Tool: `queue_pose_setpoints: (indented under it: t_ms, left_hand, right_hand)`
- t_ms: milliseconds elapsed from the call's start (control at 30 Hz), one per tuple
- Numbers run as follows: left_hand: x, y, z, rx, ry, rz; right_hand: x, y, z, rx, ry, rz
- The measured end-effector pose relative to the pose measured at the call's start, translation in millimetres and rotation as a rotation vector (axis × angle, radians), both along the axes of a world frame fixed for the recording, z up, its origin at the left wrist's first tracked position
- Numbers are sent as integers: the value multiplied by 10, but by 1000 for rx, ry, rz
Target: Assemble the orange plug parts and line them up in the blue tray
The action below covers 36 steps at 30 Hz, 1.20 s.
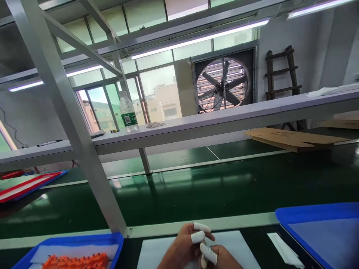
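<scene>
My left hand (182, 244) is at the bottom middle, with white finger cots on two fingertips. Its fingers curl inward, towards my right hand (223, 257). That hand wears a white finger cot (208, 253) as well, and its fingers are pinched together against the left ones. The fingertips of both hands meet; a small pale thing shows between them, too hidden to name. Under the hands lies a white sheet (232, 243) on the dark work surface.
To the left stands a blue tray (120, 243) with orange parts (77, 261); a blue tray (316, 211) is at right, beside a folded white strip (284, 250). A metal post (92, 168) rises at left. Behind runs a green conveyor belt (196, 194); the shelf above holds a bottle (129, 116).
</scene>
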<state>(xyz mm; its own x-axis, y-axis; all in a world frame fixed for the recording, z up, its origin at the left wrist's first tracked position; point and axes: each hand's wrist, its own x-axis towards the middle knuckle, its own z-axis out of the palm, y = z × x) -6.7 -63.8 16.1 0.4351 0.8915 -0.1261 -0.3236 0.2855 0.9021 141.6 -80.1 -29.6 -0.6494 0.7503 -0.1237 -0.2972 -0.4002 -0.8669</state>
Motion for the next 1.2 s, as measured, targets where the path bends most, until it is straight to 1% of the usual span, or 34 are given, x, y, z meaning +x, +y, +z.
queue_pose_setpoints:
  t_ms: [100,200,267,367,633,767,900,1033,1200]
  left_hand:
    - [8,67,-112,43,13,0]
    - [10,118,-138,47,60,-16]
    - [8,141,-122,40,96,-24]
    - [1,167,-94,41,123,-41]
    - [-18,208,-73,48,163,-85]
    - [-13,197,-54,39,166,-131]
    - [1,166,-21,54,182,-113]
    - [12,145,16,42,187,-143]
    - [16,148,25,55,185,-156]
  right_hand:
    - [-38,-53,46,-63,101,-40]
    - [-34,-70,108,-55,115,-40]
    - [-17,-64,145,-36,107,-39]
    - [5,-39,175,-51,104,-33]
    - [13,3,161,-57,83,-30]
    - [27,-28,221,-63,90,-55]
    - [51,-62,257,-84,99,-48]
    - [52,-79,260,-86,88,-43]
    - [42,-91,294,-88,61,-46]
